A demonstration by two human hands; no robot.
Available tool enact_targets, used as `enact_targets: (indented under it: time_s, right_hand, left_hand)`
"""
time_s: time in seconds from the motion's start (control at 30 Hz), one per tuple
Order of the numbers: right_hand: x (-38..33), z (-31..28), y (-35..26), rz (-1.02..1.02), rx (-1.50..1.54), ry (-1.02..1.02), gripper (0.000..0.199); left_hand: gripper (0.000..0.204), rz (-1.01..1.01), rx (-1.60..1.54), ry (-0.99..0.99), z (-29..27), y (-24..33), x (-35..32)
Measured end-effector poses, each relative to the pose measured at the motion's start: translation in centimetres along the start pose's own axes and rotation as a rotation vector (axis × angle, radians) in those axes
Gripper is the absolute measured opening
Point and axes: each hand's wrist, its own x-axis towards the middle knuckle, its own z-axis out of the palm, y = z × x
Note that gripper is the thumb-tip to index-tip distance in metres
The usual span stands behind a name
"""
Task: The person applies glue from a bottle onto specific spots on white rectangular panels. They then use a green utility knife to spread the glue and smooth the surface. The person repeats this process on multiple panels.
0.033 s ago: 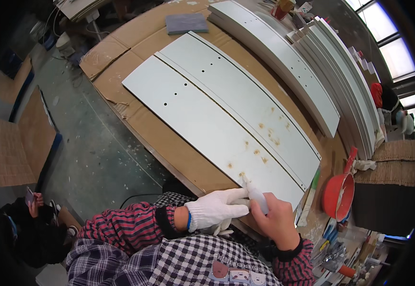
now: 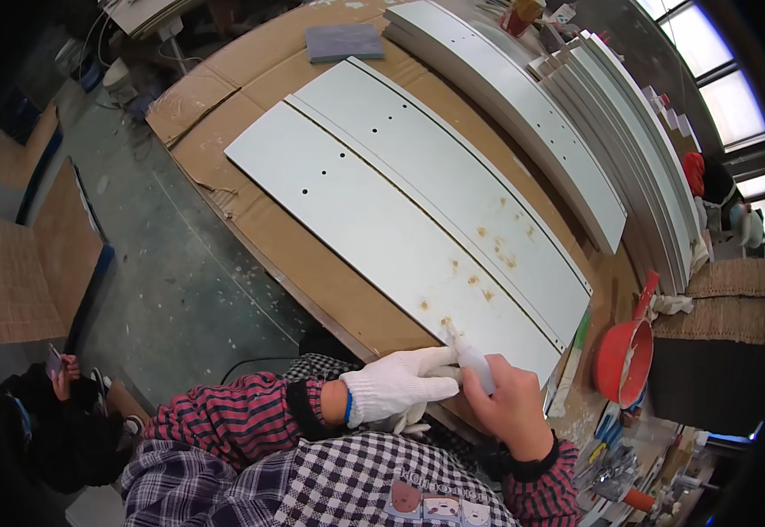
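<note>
Two hands at the near end of the front panel (image 2: 400,237): left hand (image 2: 400,386) in a white glove, bare right hand (image 2: 510,408) beside it. Right fingers (image 2: 479,400) clenched around a small pale bottle (image 2: 470,356), nozzle tilted down and touching the panel near a brown spot. Left fingers extended and laid flat, fingertips against the bottle and the panel edge, grasping nothing visible. Several more brown spots (image 2: 488,237) scattered over the near halves of this panel and of the second panel (image 2: 453,167) lying just beside it, separated by a narrow gap. Small dark holes toward the far ends of both. Both panels flat on cardboard (image 2: 250,97) covering the bench. Further long white panels stacked beyond (image 2: 523,97), some on edge at the right. Grey pad (image 2: 344,41) on the cardboard at the far end, well apart from the hands. Red scoop (image 2: 624,351) to the right of the hands, near the bench edge. Another person (image 2: 39,413) low at left on the floor
</note>
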Motion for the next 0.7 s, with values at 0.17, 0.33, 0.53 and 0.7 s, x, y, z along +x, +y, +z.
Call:
enact_targets:
  time_s: [0.17, 0.33, 0.53, 0.7]
  right_hand:
    - [0.49, -0.46, -0.37, -0.025, -0.035, -0.034, 0.025]
    - [0.75, -0.73, -0.50, -0.032, -0.076, -0.064, 0.025]
    - [0.90, -0.88, -0.73, -0.025, -0.073, -0.069, 0.025]
    - [0.92, -0.90, -0.63, -0.023, -0.087, -0.088, 0.026]
  left_hand:
    - [0.071, 0.035, -0.018, -0.020, -0.42, -0.51, 0.38]
    - [0.070, 0.030, -0.076, -0.014, -0.28, -0.62, 0.32]
    - [0.069, 0.052, -0.075, -0.055, -0.69, -0.70, 0.34]
    - [0.070, 0.053, -0.045, -0.051, -0.71, -0.49, 0.31]
